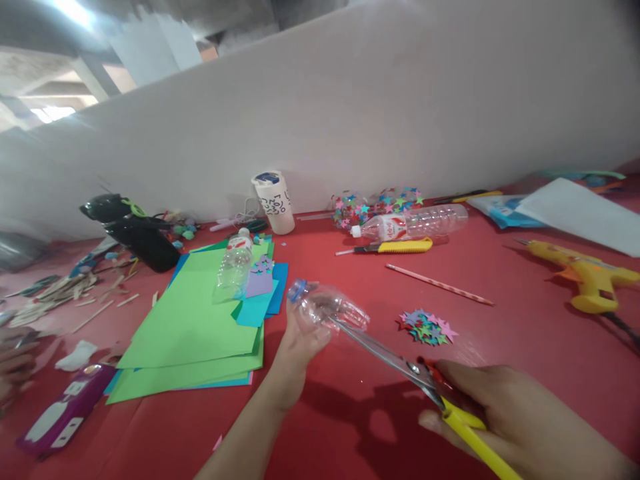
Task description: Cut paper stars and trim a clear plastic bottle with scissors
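My left hand [295, 350] is closed around a short clear plastic bottle [347, 308] with a blue cap [297, 291], tilted above the red table. In my right hand [515, 410] are long scissors [383, 350], with fingers on the yellow and red handles. The blade tips meet the side of the bottle; I cannot tell whether they go through the plastic. A pile of foam stars [427, 327] lies just beyond the scissors.
Green sheets [195, 320] bear another bottle [234, 267]. Behind lie a labelled bottle [425, 223], a yellow cutter [405, 247] and a pencil [440, 285]. A glue gun [585, 267] is at right, a tumbler [276, 207] by the wall. Another person's hand [17, 360] shows at left.
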The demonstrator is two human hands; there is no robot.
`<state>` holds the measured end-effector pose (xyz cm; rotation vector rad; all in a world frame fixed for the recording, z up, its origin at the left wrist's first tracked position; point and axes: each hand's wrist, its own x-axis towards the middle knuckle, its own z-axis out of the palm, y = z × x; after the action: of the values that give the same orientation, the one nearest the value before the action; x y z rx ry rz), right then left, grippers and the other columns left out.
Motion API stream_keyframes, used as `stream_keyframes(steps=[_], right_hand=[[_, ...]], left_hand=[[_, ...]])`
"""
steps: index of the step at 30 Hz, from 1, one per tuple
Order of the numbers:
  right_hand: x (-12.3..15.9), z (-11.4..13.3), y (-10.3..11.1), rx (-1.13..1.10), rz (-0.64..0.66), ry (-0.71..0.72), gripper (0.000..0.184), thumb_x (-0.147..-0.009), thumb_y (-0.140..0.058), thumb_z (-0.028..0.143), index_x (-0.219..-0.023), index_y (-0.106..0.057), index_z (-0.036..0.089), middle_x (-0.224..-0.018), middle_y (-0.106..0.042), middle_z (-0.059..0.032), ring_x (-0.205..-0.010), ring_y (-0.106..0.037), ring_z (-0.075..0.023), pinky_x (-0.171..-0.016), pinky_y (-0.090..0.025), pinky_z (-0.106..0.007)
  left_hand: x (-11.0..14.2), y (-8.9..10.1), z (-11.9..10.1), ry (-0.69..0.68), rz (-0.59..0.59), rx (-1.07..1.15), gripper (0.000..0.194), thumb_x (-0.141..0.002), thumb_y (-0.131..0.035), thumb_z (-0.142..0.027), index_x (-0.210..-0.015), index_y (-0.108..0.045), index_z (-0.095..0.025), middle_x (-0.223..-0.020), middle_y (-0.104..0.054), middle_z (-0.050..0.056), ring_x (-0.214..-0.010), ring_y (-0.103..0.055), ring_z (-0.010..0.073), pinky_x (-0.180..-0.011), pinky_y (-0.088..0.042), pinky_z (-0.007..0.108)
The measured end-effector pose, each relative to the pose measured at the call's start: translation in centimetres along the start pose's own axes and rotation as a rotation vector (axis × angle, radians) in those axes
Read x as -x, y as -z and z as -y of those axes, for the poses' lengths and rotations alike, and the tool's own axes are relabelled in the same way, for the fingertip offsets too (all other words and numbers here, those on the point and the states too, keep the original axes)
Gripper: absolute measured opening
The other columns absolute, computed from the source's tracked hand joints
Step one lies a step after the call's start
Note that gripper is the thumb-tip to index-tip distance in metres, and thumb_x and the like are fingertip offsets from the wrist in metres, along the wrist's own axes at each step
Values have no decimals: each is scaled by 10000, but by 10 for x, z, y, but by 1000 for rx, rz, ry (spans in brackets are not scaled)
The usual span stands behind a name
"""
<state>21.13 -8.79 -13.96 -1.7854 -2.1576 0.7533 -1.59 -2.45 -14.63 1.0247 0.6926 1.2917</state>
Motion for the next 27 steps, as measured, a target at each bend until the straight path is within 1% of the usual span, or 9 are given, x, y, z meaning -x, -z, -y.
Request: stream_keyframes(steps=[3,6,11,13,16,20,23,27], right_hand=[[0,0,0,9,13,-9,471,-815,-523,694,-661,-560,250,-546,-651,-51,-435,-546,-204,-431,-309,-289],[0,-1,0,37,6,4,482,-813,-515,705,-648,-534,252,-528,-632,-46,-423,-523,-196,-429,-291,-288],[4,-4,-3,15,27,32,406,-846,-511,642,-746,-578,254,-609,-676,-52,-453,-544,-197,-435,-322,-297],[5,-4,-3,6,24,40,382,-860,-517,618,-756,-578,255,-621,-685,-57,-457,-555,-200,-438,-332,-302],[5,-1,-2,15,11,33,381,-856,-530,615,-735,-568,256,-597,-677,-58,-450,-559,-209,-435,-324,-306],[3,0,0,-2,13,12,416,-827,-550,648,-688,-560,256,-567,-664,-48,-437,-554,-206,-426,-317,-292],[2,0,1,0,1,5,446,-807,-551,674,-652,-548,256,-532,-647,-41,-421,-543,-201,-423,-298,-284],[3,0,3,26,35,-40,467,-787,-539,699,-649,-548,253,-547,-660,-56,-439,-551,-209,-437,-295,-284]], left_hand=[[0,1,1,-10,-12,-22,581,-733,-757,-341,-1254,-514,-252,-1122,-659,55,-1086,-616,245,-1040,-422,435],[0,1,1,5,3,-35,627,-734,-747,-331,-1299,-488,-254,-1126,-663,57,-1087,-614,251,-1046,-412,441],[6,2,1,61,-27,-125,741,-726,-751,-319,-1391,-426,-270,-1178,-652,61,-1169,-578,268,-1095,-353,437],[7,2,1,81,-29,-163,768,-724,-751,-323,-1410,-410,-272,-1221,-639,67,-1196,-564,274,-1103,-343,431],[8,2,0,95,-22,-184,769,-726,-746,-321,-1413,-402,-286,-1297,-601,73,-1249,-530,287,-1103,-349,433],[8,3,0,79,-17,-192,742,-728,-747,-344,-1396,-430,-279,-1325,-583,86,-1285,-501,310,-1106,-350,455],[7,4,-1,71,-5,-203,722,-728,-746,-342,-1383,-448,-277,-1301,-597,82,-1264,-517,308,-1097,-361,453],[7,2,-1,48,-11,-209,694,-727,-742,-317,-1364,-468,-275,-1220,-635,66,-1197,-555,286,-1081,-363,428]])
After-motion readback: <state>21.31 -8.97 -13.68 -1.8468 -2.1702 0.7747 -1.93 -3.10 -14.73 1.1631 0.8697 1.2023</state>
